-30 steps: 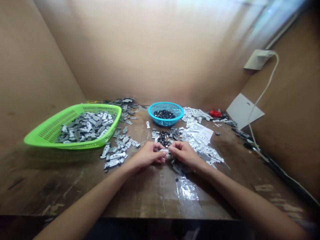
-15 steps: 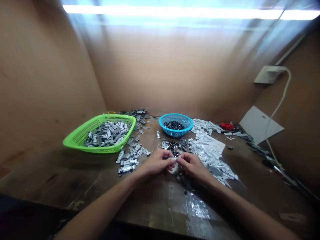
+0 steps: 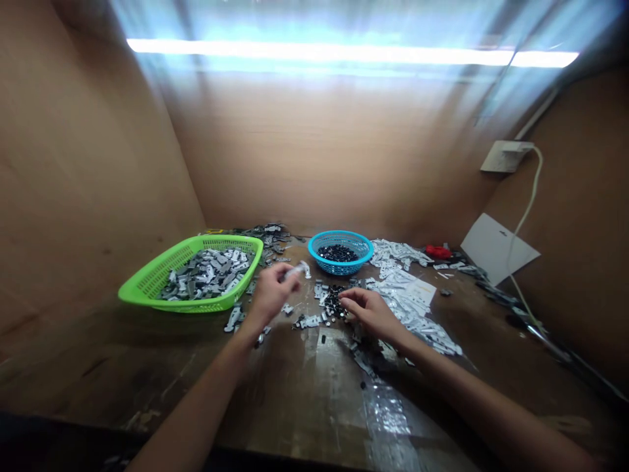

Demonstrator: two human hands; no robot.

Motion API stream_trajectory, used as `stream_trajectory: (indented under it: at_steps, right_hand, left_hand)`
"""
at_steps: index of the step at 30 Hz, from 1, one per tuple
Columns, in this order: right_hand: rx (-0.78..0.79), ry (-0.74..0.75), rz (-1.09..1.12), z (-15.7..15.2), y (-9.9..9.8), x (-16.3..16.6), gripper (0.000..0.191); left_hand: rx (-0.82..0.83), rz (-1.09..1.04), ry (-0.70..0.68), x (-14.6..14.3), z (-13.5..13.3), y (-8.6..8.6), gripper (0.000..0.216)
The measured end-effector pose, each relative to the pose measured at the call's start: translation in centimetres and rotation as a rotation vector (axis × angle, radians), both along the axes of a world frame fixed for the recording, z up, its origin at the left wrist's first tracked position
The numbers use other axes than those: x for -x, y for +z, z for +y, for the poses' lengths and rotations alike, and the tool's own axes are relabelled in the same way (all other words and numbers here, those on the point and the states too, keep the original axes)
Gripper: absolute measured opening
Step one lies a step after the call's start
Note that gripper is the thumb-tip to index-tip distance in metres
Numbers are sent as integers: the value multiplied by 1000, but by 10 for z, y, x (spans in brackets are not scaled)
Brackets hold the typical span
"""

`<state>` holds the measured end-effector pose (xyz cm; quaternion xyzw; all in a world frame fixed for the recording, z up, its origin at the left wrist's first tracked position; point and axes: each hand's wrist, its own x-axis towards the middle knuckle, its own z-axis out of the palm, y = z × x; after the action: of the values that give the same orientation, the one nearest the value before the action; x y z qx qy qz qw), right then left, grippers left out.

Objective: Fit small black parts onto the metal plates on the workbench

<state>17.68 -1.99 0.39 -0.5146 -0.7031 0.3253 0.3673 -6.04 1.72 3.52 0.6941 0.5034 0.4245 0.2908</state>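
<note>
The person leans over a worn wooden table (image 3: 304,393) set in a brown-walled booth, both bare forearms stretched out over it. The left hand (image 3: 269,293) is lifted a little above the tabletop, its thumb and fingers pinched on a small metal piece (image 3: 296,269) that sticks out to the right of the fingertips, just beside the near corner of the green basket (image 3: 196,305). That basket lies at the left and is part filled with grey metal clips (image 3: 206,272).

The right hand (image 3: 372,309) rests low on the table, well apart from the left, fingers curled, with thumb and forefinger drawn close together at the edge of a little heap of black bits (image 3: 334,300). I cannot tell whether it pinches anything. A few loose clips (image 3: 309,321) lie between the two hands.

Behind the heap stands a small blue basket (image 3: 339,265) holding more black bits. To the right of it a spread of pale strips (image 3: 413,298) runs past the right wrist. Farther right lie a red object (image 3: 437,251) and a white sheet (image 3: 496,246) leaning at the wall, with a wall box (image 3: 506,156) and its cable (image 3: 529,210) above. A light strip (image 3: 319,51) glows overhead.
</note>
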Motion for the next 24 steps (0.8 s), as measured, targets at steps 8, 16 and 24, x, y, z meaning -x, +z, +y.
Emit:
stream_trajectory:
  at_steps: [8, 16, 24]
  right_hand:
    - [-169, -123, -544, 66, 1, 27, 23]
    - [-310, -42, -407, 58, 8, 36, 14]
    - [-496, 117, -119, 12, 14, 21, 18]
  left_hand:
    - [-504, 399, 642, 43, 23, 7, 48]
    - [-486, 318, 35, -12, 3, -20, 26]
    - [-305, 172, -213, -35, -25, -21, 29]
